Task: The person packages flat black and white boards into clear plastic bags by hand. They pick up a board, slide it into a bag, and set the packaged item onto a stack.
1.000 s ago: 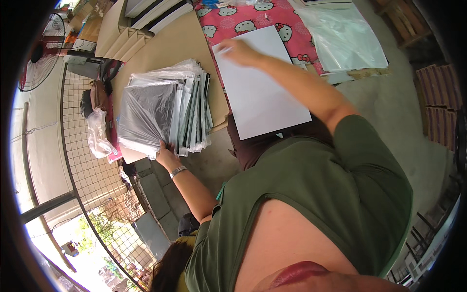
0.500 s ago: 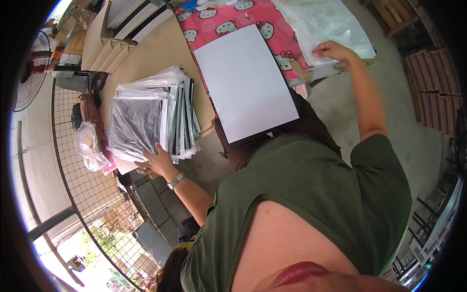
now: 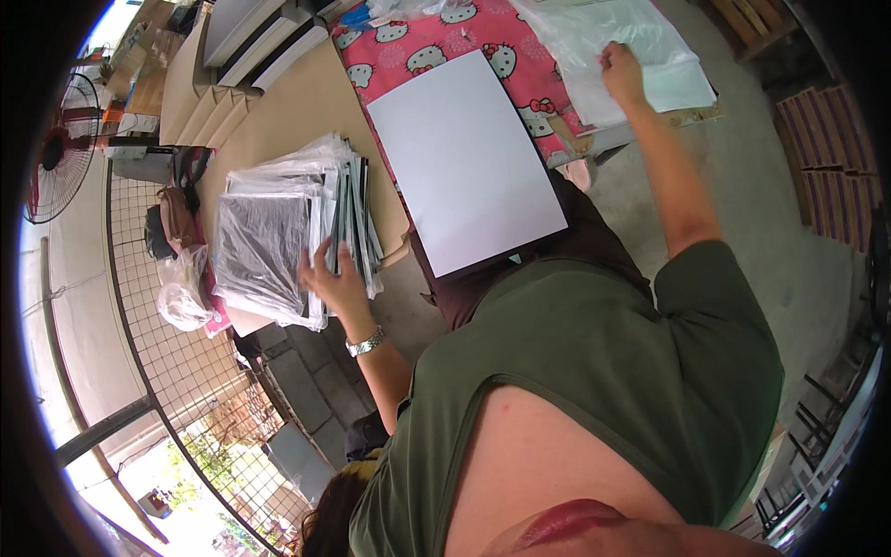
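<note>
On the left, a stack of flat dark and white items in clear plastic sleeves (image 3: 264, 241) lies on brown cardboard. My left hand (image 3: 336, 286) is over its near right edge, fingers spread, holding nothing. A plain white rectangular sheet or board (image 3: 469, 167) reaches from the pink patterned cloth to my lap, with neither hand on it. At the far right, my right hand (image 3: 622, 76) rests over a pile of clear plastic bags (image 3: 664, 70). Its fingers are curled together; whether they grip the plastic is hidden.
Thick dark books or binders (image 3: 264, 42) stand at the back left beside folded brown cardboard (image 3: 209, 102). The pink cloth (image 3: 408, 42) covers the middle of the table. A fan (image 3: 65, 148) is at far left, and striped stacks (image 3: 840, 167) are at far right.
My left hand has lifted from the sleeved stack's near corner and moved right, fingers spreading. My right hand has moved farther in over the plastic bags, fingers curling upward.
</note>
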Demonstrator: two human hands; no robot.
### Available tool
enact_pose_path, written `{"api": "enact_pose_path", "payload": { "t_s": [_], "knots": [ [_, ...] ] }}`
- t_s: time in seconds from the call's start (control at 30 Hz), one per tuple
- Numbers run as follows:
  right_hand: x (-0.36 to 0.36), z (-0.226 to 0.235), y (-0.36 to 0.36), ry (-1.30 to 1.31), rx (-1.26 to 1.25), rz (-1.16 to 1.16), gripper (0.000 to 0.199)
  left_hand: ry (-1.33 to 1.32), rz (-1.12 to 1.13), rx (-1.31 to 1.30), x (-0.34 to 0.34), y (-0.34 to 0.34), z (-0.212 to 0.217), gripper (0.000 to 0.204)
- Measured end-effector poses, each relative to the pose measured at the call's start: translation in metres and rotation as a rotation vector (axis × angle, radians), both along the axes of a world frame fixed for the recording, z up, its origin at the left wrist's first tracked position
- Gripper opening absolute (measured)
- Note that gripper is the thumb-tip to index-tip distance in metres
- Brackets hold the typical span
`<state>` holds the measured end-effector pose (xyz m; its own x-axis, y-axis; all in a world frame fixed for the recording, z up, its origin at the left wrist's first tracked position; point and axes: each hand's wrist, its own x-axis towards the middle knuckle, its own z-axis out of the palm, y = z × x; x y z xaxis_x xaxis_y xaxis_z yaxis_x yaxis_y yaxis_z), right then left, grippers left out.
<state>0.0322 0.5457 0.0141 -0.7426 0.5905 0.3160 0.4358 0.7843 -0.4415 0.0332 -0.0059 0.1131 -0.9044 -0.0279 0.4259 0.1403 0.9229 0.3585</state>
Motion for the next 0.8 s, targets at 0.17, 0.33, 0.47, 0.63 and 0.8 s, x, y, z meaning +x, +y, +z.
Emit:
{"api": "enact_pose_path", "payload": {
  "t_s": [0.17, 0.33, 0.47, 0.63, 0.8],
  "knots": [
    [0.041, 0.039, -0.115, 0.017, -0.127, 0.707, 0.02, -0.276, -0.666, 0.285, 0.017, 0.085, 0.017, 0.038],
    [0.071, 0.137, -0.203, -0.561, -0.515, 1.397, 0.032, -0.515, -1.023, 0.524, 0.038, 0.15, 0.034, 0.053],
    [0.06, 0.192, -0.187, -0.268, -0.862, 1.134, 0.034, -1.079, -0.927, 0.881, 0.029, 0.135, 0.038, 0.035],
    [0.051, 0.173, -0.213, 0.032, -1.326, 0.756, 0.021, -0.824, -0.753, 1.162, 0.022, 0.125, 0.04, 0.009],
    [0.042, 0.153, -0.239, -0.094, -1.189, 0.852, 0.004, -0.906, -0.552, 1.492, 0.024, 0.13, 0.06, 0.015]
  ]
}}
